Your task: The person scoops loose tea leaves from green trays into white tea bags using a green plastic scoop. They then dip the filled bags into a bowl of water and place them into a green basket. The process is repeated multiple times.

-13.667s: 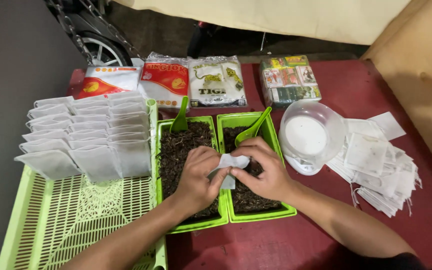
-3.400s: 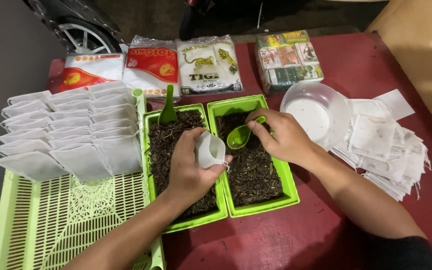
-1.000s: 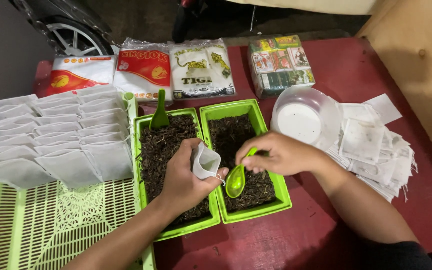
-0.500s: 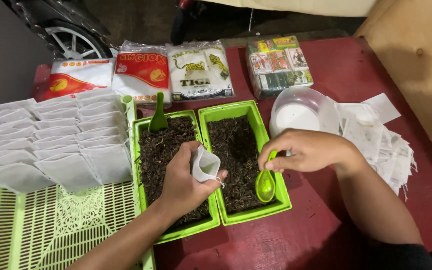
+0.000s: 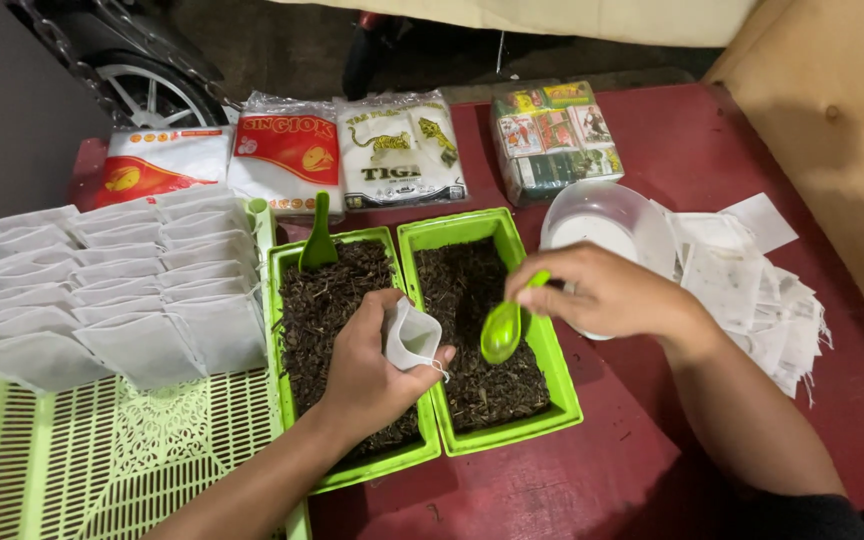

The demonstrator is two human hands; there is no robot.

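My left hand (image 5: 364, 372) holds a small white filter bag (image 5: 411, 336) with its mouth open, over the left green tray (image 5: 370, 463) of dark loose tea. My right hand (image 5: 597, 293) grips a green plastic scoop (image 5: 504, 328) by its handle, its bowl hanging above the tea in the right green tray (image 5: 562, 385), a short way right of the bag. A second green scoop (image 5: 317, 238) stands stuck in the tea at the far end of the left tray.
Rows of filled white bags (image 5: 112, 285) stand in a light green slotted basket (image 5: 102, 455) at left. Three sealed packets (image 5: 294, 155) and a wrapped box bundle (image 5: 555, 140) lie at the back. A clear bowl on a scale (image 5: 607, 215) and a pile of flat bags (image 5: 752, 285) are at right.
My right hand has lifted the scoop from the near end of the right tray and brought it leftward toward the open bag. My left hand with the bag has stayed put.
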